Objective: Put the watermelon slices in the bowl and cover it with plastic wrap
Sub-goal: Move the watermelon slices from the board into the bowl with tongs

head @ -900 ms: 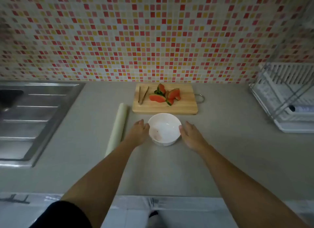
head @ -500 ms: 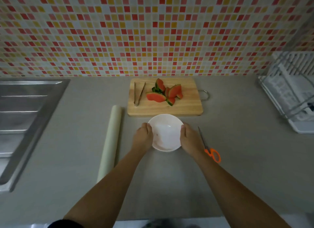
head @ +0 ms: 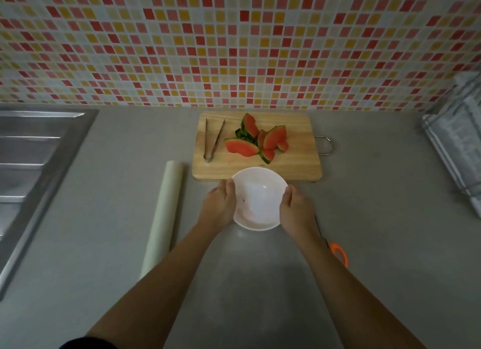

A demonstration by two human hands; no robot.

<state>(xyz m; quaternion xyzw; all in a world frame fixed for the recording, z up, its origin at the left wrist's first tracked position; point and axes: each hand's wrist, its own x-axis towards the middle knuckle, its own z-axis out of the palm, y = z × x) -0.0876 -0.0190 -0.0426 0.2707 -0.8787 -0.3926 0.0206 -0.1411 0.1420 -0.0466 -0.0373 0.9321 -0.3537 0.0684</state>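
We gripped the white bowl point(head: 256, 200) at the cutting board's point(head: 299, 163) near edge, left hand point(head: 218, 205) and right hand point(head: 296, 210) curled round its sides, watermelon slices point(head: 256, 141) still piled on that board.

Left hand point(head: 218, 208), right hand point(head: 297, 213) on bowl point(head: 260, 192)

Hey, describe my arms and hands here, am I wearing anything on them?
Both forearms are bare. The left hand and right hand show no gloves, and neither wrist shows a watch or bracelet. The only clothing in view is a dark sleeve on the left upper arm, at the picture's bottom edge.
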